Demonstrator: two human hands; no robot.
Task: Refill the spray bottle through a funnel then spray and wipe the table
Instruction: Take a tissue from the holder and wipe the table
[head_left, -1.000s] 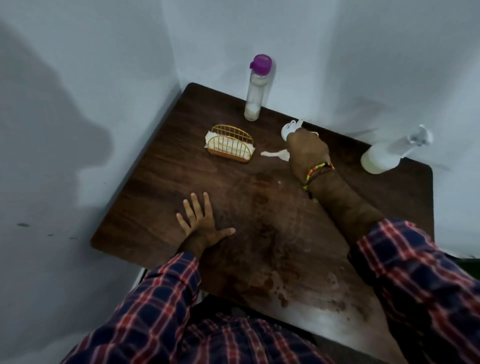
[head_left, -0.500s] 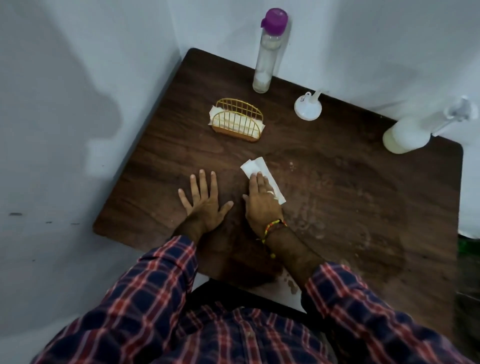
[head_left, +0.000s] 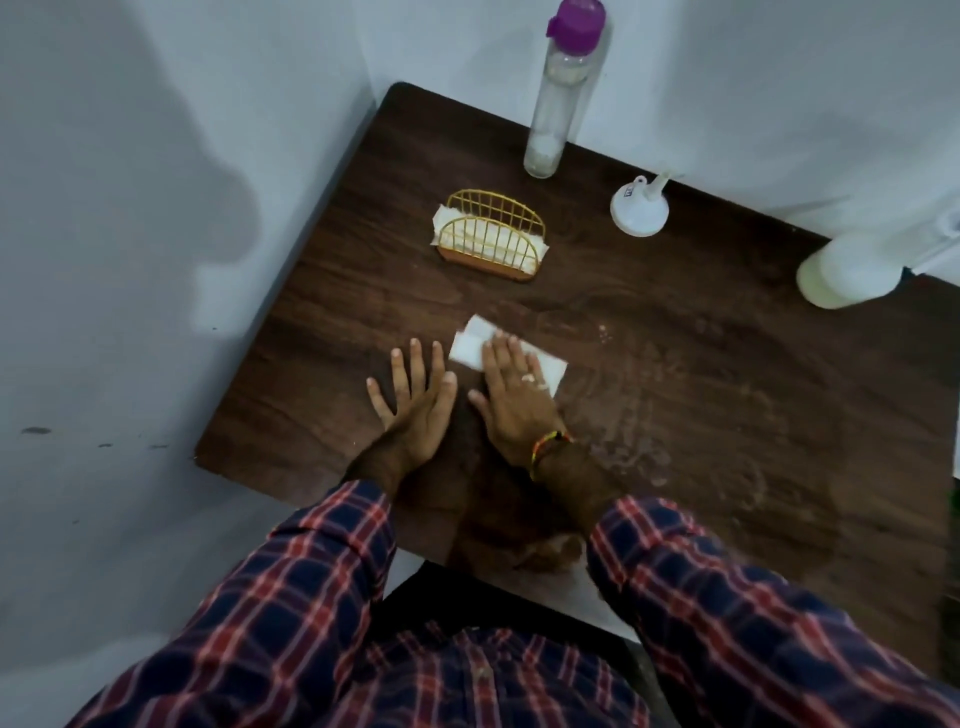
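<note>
Head view: napkins (head_left: 470, 240) in wire holder (head_left: 491, 241); both hands' fingers (head_left: 415, 364) spread flat, right on tissue (head_left: 470, 349).

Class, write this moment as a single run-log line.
phase: wiping | right hand: flat on tissue | left hand: flat on table | spray bottle: set aside

Two hands (head_left: 467, 395), one tissue (head_left: 472, 345), one napkin holder (head_left: 491, 241), one funnel (head_left: 640, 210), two bottles (head_left: 558, 98)
</note>
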